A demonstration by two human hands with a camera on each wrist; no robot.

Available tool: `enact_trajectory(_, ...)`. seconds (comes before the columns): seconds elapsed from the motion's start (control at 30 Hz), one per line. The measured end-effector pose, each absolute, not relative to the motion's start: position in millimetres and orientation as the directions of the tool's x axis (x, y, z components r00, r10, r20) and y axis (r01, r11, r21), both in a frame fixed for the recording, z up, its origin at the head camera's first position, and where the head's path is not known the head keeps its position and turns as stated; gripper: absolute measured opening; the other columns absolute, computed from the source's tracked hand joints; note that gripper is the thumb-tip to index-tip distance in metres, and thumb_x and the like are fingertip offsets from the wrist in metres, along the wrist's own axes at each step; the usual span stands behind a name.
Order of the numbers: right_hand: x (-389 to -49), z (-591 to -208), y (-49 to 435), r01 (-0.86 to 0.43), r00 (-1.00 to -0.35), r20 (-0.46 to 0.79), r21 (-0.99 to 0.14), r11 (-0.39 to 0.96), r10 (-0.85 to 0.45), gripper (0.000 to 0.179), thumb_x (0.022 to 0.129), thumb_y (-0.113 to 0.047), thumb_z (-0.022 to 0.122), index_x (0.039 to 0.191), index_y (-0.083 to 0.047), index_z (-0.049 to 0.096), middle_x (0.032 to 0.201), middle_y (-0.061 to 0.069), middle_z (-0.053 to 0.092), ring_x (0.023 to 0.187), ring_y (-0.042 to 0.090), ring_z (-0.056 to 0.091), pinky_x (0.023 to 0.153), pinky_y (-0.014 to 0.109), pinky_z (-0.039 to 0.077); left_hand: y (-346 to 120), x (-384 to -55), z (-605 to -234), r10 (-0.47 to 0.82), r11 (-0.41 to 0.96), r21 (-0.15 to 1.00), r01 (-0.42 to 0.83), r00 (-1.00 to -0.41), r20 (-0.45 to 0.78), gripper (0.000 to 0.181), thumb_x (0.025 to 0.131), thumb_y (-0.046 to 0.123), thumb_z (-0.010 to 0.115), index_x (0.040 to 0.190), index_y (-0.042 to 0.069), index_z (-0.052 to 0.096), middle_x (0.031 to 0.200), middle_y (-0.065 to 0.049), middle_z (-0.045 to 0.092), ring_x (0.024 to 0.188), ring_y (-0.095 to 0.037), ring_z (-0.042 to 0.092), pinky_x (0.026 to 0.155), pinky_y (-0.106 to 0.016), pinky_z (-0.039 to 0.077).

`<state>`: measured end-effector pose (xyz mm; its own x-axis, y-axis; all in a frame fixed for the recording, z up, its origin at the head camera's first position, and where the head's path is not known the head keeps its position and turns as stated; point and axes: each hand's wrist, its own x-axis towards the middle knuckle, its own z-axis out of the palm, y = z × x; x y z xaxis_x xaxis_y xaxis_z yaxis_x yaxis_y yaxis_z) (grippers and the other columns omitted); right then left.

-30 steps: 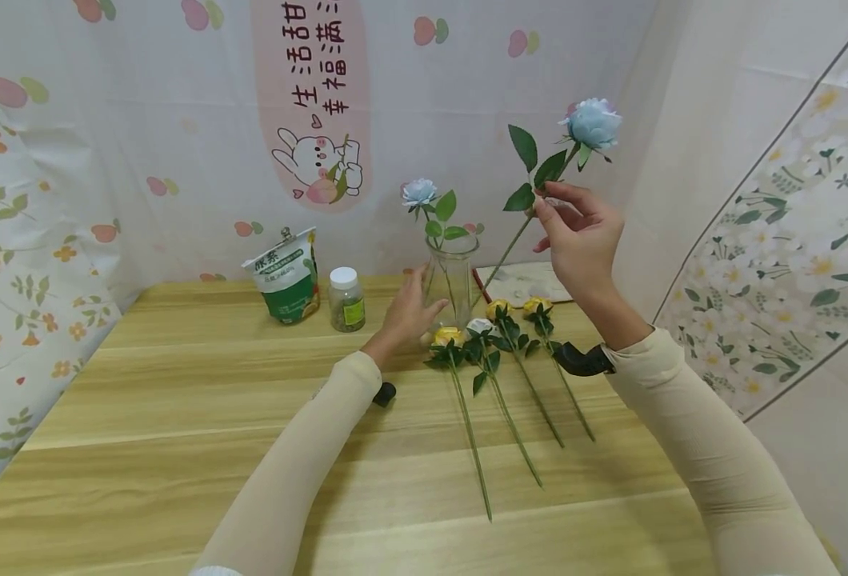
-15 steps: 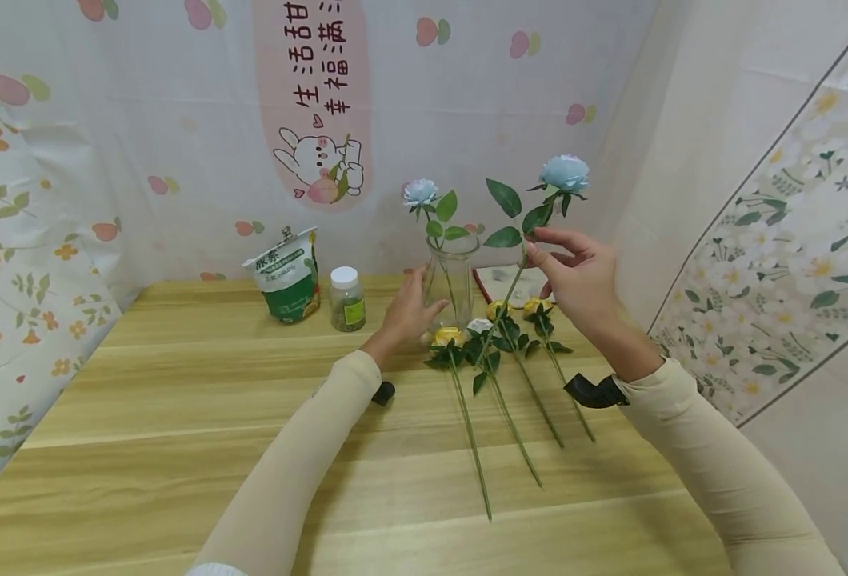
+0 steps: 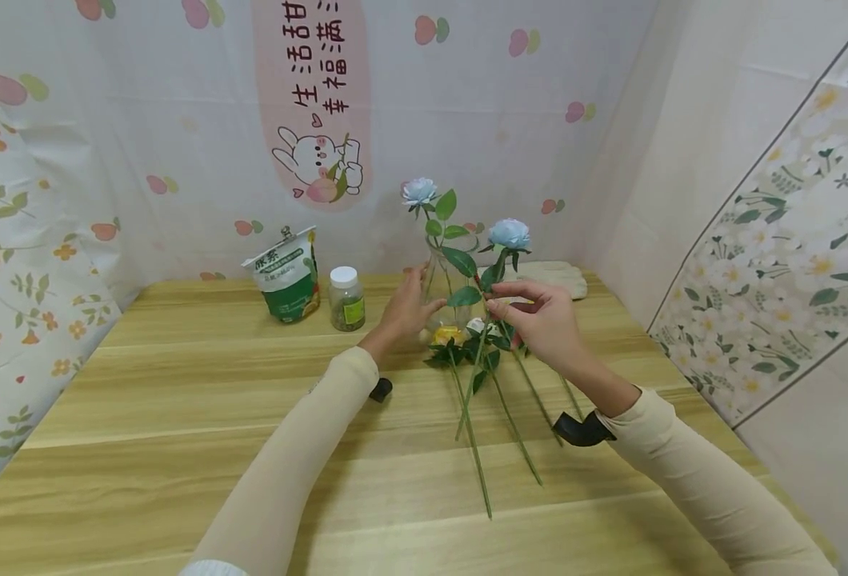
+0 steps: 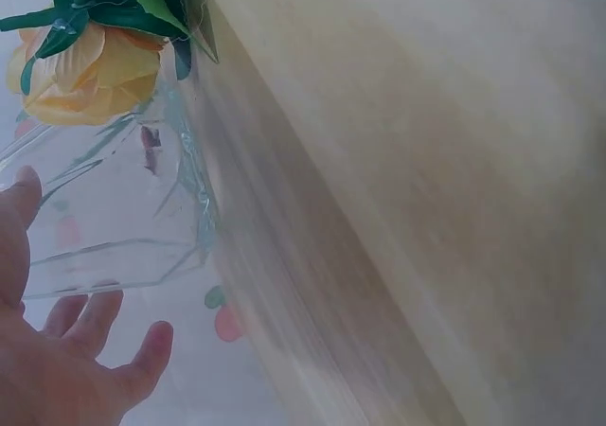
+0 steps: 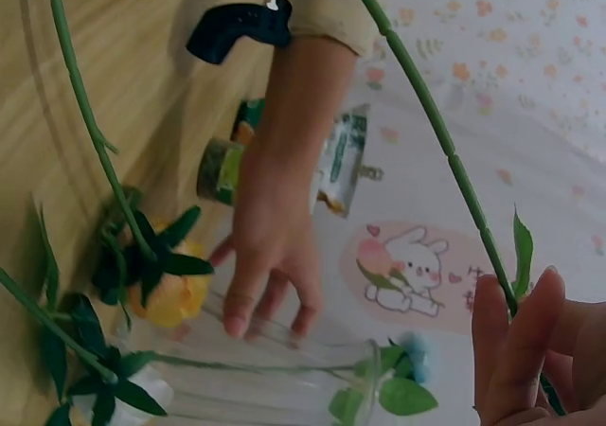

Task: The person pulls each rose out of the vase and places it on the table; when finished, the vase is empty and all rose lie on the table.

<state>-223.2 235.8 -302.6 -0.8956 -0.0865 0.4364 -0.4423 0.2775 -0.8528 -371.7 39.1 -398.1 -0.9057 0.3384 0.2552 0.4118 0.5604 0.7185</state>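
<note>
My left hand [image 3: 404,310] grips the side of a clear glass vase [image 5: 284,388], thumb on one side and fingers on the other. In the vase stands a pale blue rose [image 3: 419,192] with green leaves. Between thumb and fingertips my right hand [image 3: 542,324] pinches the stem of a second blue rose [image 3: 509,234], its bloom up and its stem slanting down in front of the vase. Below lie a yellow rose [image 3: 447,334] and a white rose [image 3: 476,325], stems pointing toward me. My right hand partly hides further roses beside them.
Left of the vase stand a jar with a white lid [image 3: 345,278] and a green and white pouch [image 3: 287,280] with a clip on top. A pale flat item [image 3: 557,277] lies at the back right. Printed cloth hangs behind the wooden table [image 3: 179,400].
My right hand has come down and to the left with the blue rose, from high at the right to just in front of the vase. My left hand has stayed on the vase.
</note>
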Motion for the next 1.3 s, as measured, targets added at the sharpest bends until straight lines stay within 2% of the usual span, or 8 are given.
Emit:
enact_trajectory(0.2,-219.2,-319.2,226.3,-0.403,-0.915,0.38,-0.865,0.298,-0.135,0.022,0.09,-0.004,0.073,0.109,0.007,0.071,0.087,0.011,0.075,0.064,0.012,0.07,0.04,0.036,0.05,36.3,-371.3,-394.8,0.357,0.543,0.73,0.416,-0.901,0.248,0.082,0.095,0.034,0.067,0.158,0.015,0.018,0.155,-0.012,0.037,0.136,-0.033,0.043,0.106,-0.05,0.042)
enact_trajectory(0.33,-215.4,-329.6,219.1,-0.376,-0.924,0.33,-0.876,0.303,-0.193,0.022,0.09,-0.005,0.073,0.108,0.007,0.071,0.091,0.023,0.072,0.066,0.011,0.07,0.04,0.038,0.051,32.2,-373.5,-394.3,0.381,0.534,0.733,0.423,-0.893,0.238,0.08,0.097,0.032,0.065,0.159,0.018,0.016,0.156,-0.01,0.035,0.138,-0.03,0.042,0.107,-0.048,0.042)
enact_trajectory(0.47,-213.0,-338.7,213.7,-0.331,-0.933,0.265,-0.895,0.297,-0.241,0.022,0.09,-0.005,0.072,0.109,0.006,0.071,0.093,0.027,0.071,0.065,0.012,0.07,0.04,0.039,0.051,29.2,-377.3,-394.3,0.417,0.481,0.759,0.438,-0.876,0.241,0.081,0.096,0.03,0.067,0.158,0.015,0.017,0.155,-0.013,0.035,0.139,-0.03,0.04,0.11,-0.048,0.038)
enact_trajectory(0.57,-213.0,-345.9,211.2,-0.3,-0.938,0.223,-0.905,0.302,-0.266,0.022,0.09,-0.006,0.072,0.109,0.006,0.072,0.094,0.022,0.072,0.064,0.013,0.07,0.041,0.038,0.051,28.7,-379.8,-391.9,0.439,0.46,0.762,0.456,-0.863,0.251,0.082,0.094,0.024,0.07,0.157,0.009,0.02,0.153,-0.018,0.037,0.136,-0.034,0.043,0.109,-0.049,0.039)
enact_trajectory(0.73,-212.8,-358.5,206.7,-0.267,-0.934,0.158,-0.905,0.331,-0.322,0.022,0.09,-0.007,0.073,0.107,0.006,0.072,0.094,0.017,0.072,0.057,0.016,0.068,0.043,0.04,0.053,26.1,-382.5,-388.2,0.451,0.49,0.743,0.455,-0.862,0.23,0.078,0.095,0.023,0.068,0.156,0.009,0.021,0.152,-0.018,0.039,0.134,-0.034,0.046,0.106,-0.046,0.043)
enact_trajectory(0.97,-209.4,-373.1,197.1,-0.205,-0.919,0.06,-0.917,0.342,-0.39,0.021,0.09,-0.006,0.072,0.108,0.006,0.071,0.09,0.012,0.071,0.076,0.048,0.067,0.046,0.046,0.054,19.3,-384.2,-384.2,0.479,0.48,0.752,0.451,-0.853,0.206,0.075,0.098,0.023,0.066,0.156,0.011,0.021,0.153,-0.018,0.038,0.135,-0.034,0.045,0.107,-0.047,0.041)
enact_trajectory(1.17,-209.0,-381.4,188.4,-0.141,-0.902,-0.043,-0.911,0.388,-0.429,0.021,0.09,-0.004,0.072,0.109,0.003,0.071,0.093,0.01,0.07,0.076,0.039,0.07,0.046,0.039,0.055,16.7,-388.3,-377.2,0.512,0.475,0.741,0.475,-0.834,0.207,0.068,0.099,0.023,0.063,0.154,0.008,0.026,0.153,-0.018,0.038,0.133,-0.034,0.048,0.108,-0.045,0.042)
enact_trajectory(1.3,-210.2,-386.8,182.7,-0.122,-0.888,-0.093,-0.896,0.427,-0.45,0.023,0.088,-0.004,0.073,0.11,0.002,0.071,0.096,0.009,0.069,0.065,0.032,0.069,0.047,0.038,0.055,15.4,-390.5,-373.8,0.529,0.462,0.74,0.488,-0.821,0.212,0.063,0.1,0.022,0.061,0.153,0.009,0.028,0.153,-0.017,0.039,0.131,-0.034,0.05,0.105,-0.044,0.044)
